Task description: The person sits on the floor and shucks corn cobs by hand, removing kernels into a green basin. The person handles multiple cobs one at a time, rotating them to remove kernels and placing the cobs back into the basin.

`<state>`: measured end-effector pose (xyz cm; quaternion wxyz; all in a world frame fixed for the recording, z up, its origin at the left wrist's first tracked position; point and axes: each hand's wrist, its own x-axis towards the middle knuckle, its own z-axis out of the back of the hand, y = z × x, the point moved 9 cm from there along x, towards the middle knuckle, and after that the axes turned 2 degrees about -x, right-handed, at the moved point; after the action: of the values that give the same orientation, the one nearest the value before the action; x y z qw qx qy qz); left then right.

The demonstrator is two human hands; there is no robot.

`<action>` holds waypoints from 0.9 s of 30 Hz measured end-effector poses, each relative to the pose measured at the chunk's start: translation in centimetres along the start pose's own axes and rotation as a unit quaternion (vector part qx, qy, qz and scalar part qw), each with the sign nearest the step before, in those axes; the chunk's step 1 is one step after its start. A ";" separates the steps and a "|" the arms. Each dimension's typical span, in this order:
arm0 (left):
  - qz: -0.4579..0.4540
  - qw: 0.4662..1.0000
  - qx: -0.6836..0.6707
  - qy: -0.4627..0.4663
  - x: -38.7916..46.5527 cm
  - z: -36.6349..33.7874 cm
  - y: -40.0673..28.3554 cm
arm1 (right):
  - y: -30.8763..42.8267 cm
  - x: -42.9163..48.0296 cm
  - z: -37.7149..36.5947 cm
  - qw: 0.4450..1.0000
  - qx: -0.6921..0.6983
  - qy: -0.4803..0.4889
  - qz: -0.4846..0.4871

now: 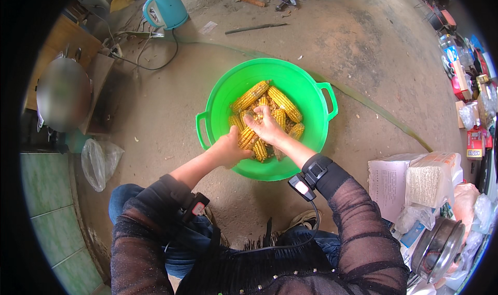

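A round green plastic basin (268, 172) with two side handles stands on the floor before me. Several yellow ears of dried corn (286, 103) lie in it on loose kernels. Over the basin's near left part, my left hand (229, 149) has its fingers round the lower end of an ear of corn (246, 137). My right hand (266, 125) reaches in over the middle, its thumb and fingers spread near the upper end of that same ear. Whether the right fingers touch an ear cannot be told.
A blue electric kettle (166, 7) with cords stands at the far left. A thin dark rod (256, 28) lies beyond the basin. Plastic bags (102, 162) lie at left; wrapped packages (424, 180) and a metal pot (437, 250) are at right.
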<state>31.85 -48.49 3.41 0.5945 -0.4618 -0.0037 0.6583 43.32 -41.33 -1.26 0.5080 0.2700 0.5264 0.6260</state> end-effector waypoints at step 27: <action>-0.009 1.000 -0.024 -0.004 0.2 0.5 -0.2 | 1.2 0.3 -0.2 0.998 0.013 0.016 0.051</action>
<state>31.70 -48.04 3.65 0.5891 -0.4728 -0.0258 0.6548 42.65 -41.07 -0.28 0.4632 0.2934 0.5281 0.6484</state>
